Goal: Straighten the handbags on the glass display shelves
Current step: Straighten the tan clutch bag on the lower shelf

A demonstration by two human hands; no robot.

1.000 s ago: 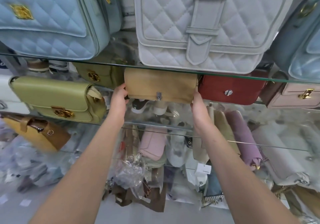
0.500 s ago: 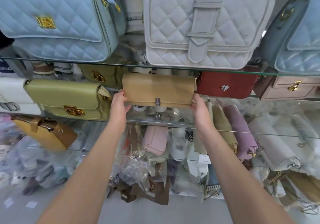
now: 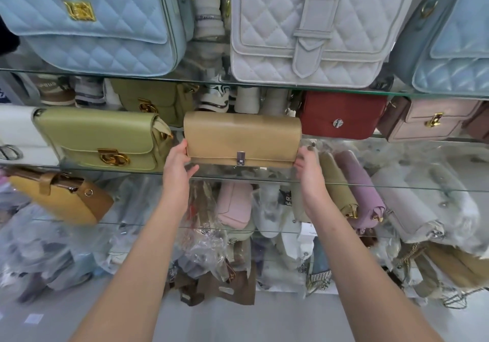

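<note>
We hold the tan handbag (image 3: 242, 135) between curled fingers: left hand (image 3: 177, 164) pinching its left end, right hand (image 3: 308, 168) gripping its right.

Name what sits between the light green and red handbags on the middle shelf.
The tan handbag, held by left hand and right hand; seen in head view.

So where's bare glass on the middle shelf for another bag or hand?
Bare glass in front of the red bag and pink bag, right of the tan bag. Green bag to tan bag: gap taken by left hand. Top shelf packed.
</note>
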